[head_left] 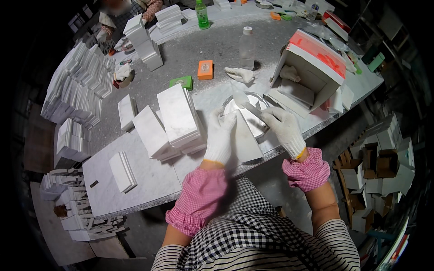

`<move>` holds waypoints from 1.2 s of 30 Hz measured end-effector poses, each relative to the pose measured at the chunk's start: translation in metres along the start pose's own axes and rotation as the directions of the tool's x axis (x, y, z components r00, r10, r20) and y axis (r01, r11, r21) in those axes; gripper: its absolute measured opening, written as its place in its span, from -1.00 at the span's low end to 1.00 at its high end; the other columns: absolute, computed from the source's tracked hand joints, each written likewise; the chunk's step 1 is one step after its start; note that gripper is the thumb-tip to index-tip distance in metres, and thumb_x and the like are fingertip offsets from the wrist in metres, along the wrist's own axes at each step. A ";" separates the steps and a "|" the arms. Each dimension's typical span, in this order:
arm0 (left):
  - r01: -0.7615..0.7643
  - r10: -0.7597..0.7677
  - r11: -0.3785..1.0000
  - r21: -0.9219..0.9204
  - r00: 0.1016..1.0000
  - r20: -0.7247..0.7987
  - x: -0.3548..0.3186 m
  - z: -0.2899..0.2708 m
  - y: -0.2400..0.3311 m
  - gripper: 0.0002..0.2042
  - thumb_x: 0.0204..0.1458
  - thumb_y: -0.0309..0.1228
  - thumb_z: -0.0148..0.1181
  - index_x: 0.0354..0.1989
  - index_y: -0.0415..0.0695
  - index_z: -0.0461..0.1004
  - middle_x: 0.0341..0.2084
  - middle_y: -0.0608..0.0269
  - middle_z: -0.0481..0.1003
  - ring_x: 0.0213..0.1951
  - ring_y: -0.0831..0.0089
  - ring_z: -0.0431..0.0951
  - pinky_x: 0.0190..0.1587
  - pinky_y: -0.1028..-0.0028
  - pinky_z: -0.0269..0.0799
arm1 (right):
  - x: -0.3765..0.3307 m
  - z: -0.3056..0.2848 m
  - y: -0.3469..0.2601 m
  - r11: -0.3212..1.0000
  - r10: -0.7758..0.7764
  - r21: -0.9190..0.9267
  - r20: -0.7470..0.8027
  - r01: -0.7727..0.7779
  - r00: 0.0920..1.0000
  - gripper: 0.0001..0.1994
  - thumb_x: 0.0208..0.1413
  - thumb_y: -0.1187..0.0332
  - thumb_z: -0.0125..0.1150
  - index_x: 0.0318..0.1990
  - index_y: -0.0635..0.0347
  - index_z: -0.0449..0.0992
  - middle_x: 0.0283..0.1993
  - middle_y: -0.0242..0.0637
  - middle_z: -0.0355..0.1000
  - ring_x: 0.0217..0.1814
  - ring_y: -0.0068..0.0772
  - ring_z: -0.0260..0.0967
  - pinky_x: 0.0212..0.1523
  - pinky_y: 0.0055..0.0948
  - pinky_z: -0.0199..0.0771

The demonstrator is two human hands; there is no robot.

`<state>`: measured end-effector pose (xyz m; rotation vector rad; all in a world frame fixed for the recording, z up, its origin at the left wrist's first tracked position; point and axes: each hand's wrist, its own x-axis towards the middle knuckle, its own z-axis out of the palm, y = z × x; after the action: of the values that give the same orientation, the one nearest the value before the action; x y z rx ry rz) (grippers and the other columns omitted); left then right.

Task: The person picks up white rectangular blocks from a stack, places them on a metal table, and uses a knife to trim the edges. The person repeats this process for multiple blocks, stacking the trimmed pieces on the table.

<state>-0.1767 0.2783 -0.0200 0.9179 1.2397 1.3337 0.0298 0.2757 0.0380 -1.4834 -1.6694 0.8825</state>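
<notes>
My left hand (219,141), in a white knit glove, grips a white marble-look tile (247,143) by its upper left edge. The tile tilts near the table's front edge. My right hand (286,131), gloved the same way, is closed around a flat-bladed spatula (252,109). Its blade points left, above the tile's top end. Behind the tile, partly covered by it and by my right hand, sits a round bowl (262,133) with white material in it. Left of my left hand stands a stack of white tiles (177,115).
An open white and red box (326,74) stands to the right, with tiles inside. Behind the bowl are a crumpled white cloth (240,75) and a clear bottle (247,47). Orange (205,70) and green (182,82) small boxes lie farther left. Another person (131,9) is at the far left.
</notes>
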 end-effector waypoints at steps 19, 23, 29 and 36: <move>-0.313 0.376 0.150 0.938 0.895 0.239 0.009 0.052 0.055 -0.36 0.09 -0.33 0.33 0.36 -0.12 0.25 -0.18 -0.17 0.54 -0.23 0.02 0.64 -0.23 0.15 0.58 | -0.027 -0.006 0.030 0.956 -0.061 -0.293 -0.182 0.005 0.981 -0.72 0.23 0.14 0.13 -0.18 0.07 0.68 -0.19 -0.16 0.62 -0.11 0.01 0.57 -0.07 -0.13 0.52; -0.289 0.298 0.641 0.711 0.948 0.116 0.005 0.030 0.057 -0.32 0.12 -0.35 0.29 0.42 -0.15 0.20 -0.13 -0.09 0.55 -0.26 0.19 0.63 -0.18 0.27 0.57 | -0.024 -0.001 0.034 0.914 -0.062 -0.405 -0.074 0.027 0.995 -0.72 0.26 0.13 0.12 -0.17 0.08 0.68 -0.21 -0.13 0.62 -0.14 0.04 0.57 -0.09 -0.09 0.53; -0.192 0.174 0.886 0.423 0.981 0.081 0.009 0.006 0.028 -0.30 0.10 -0.35 0.29 0.40 -0.32 0.19 0.09 -0.11 0.46 0.08 0.25 0.50 0.14 0.32 0.44 | -0.017 0.011 0.033 0.914 -0.095 -0.396 -0.009 0.083 0.995 -0.71 0.22 0.11 0.07 -0.27 0.07 0.65 -0.29 -0.09 0.59 -0.16 0.03 0.55 -0.12 -0.04 0.50; -0.062 0.059 0.997 0.040 0.996 0.069 0.003 -0.010 0.013 -0.26 0.12 -0.32 0.28 0.45 -0.32 0.14 0.04 0.02 0.46 -0.01 0.37 0.48 0.10 0.40 0.44 | -0.003 0.006 0.013 0.804 -0.164 -0.577 0.015 0.143 0.986 -0.74 0.18 0.14 0.14 -0.21 0.06 0.66 -0.26 -0.08 0.59 -0.15 0.03 0.55 -0.14 -0.04 0.51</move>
<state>-0.1896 0.2802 -0.0091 1.0291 1.1998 1.3170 0.0311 0.2743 0.0233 -1.6974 -2.1125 0.2507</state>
